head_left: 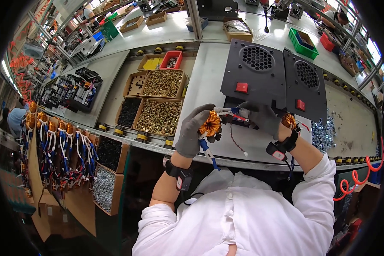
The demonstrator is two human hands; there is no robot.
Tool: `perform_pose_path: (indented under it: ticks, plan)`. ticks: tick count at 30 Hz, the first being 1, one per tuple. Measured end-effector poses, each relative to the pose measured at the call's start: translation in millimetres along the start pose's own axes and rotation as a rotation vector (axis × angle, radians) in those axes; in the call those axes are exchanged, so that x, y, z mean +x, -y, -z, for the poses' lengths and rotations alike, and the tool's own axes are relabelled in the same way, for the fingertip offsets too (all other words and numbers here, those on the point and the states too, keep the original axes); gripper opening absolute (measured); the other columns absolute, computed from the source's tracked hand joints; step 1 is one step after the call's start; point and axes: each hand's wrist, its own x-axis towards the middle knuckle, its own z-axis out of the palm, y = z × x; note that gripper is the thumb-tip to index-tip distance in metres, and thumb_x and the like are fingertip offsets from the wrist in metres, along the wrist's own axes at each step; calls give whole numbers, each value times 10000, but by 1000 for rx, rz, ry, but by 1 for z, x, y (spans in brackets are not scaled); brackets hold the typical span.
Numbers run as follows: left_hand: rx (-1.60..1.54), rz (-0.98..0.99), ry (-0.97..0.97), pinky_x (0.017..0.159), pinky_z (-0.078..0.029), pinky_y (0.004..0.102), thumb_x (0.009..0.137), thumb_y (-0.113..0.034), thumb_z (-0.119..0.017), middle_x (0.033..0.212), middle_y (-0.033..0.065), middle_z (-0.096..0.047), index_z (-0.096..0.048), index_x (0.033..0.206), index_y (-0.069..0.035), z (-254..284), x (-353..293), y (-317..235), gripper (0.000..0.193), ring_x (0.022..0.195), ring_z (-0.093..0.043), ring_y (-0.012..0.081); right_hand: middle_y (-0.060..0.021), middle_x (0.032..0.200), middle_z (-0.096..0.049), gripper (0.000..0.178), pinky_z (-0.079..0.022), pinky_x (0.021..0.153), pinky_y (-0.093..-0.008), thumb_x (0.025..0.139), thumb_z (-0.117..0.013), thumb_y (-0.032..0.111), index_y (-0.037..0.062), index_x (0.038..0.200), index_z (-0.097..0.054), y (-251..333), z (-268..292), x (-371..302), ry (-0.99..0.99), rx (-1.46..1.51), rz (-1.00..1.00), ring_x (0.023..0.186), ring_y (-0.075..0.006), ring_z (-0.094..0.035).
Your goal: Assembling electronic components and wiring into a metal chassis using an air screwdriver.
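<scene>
Before the black panel, the left hand curls round a copper coil, the right hand pinching wire leads.

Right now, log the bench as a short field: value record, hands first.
Left hand: gray-gloved, holding a copper-wound coil
Right hand: gray-gloved, at the wires; exact grip unclear
Panels: two black panels side by side, each with a red switch
Left bins: brass-coloured fasteners in two cardboard boxes
Right side: silver-coloured fasteners in a loose pile
Hanging, far left: wired coils
</scene>
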Motion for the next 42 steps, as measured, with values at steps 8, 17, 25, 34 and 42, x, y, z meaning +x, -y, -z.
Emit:
perform_pose_path:
  ticks: [8,17,25,34,42]
  plan:
    - [121,-20,-167,527,-570,254,903,-154,-636,1025,148,-634,-398,1389,51,-7,-1,9,579,806,-677,200,-15,772,-639,229,-494,558,-222,908,-675,281,58,958,-669,-8,30,-13,-45,122,70,668,-80,-613]
    - [426,50,425,790,-550,280,902,-179,-643,1080,100,-659,-584,1260,21,-33,69,60,415,934,-636,145,-24,773,-635,257,-505,581,-271,918,-640,297,51,992,-651,-45,57,34,-101,-3,144,647,-124,-612]
    - [422,161,261,907,-474,309,916,-167,-558,1067,110,-669,-626,1158,33,-61,112,94,322,990,-626,182,-39,778,-642,248,-511,598,-292,921,-625,296,58,984,-653,-50,58,59,-136,-205,170,664,-150,-623]
    - [499,251,224,844,-481,301,905,-216,-582,1030,104,-673,-634,1161,-7,-61,105,86,334,944,-626,177,-56,783,-650,240,-518,617,-316,923,-608,296,67,975,-655,-51,59,63,-153,-315,178,683,-180,-635]
    - [507,224,179,783,-484,294,906,-229,-599,1001,91,-676,-640,1148,-2,-63,103,87,334,887,-622,159,-71,789,-657,235,-523,634,-338,925,-592,296,74,967,-657,-50,69,66,-167,-402,182,700,-206,-646]
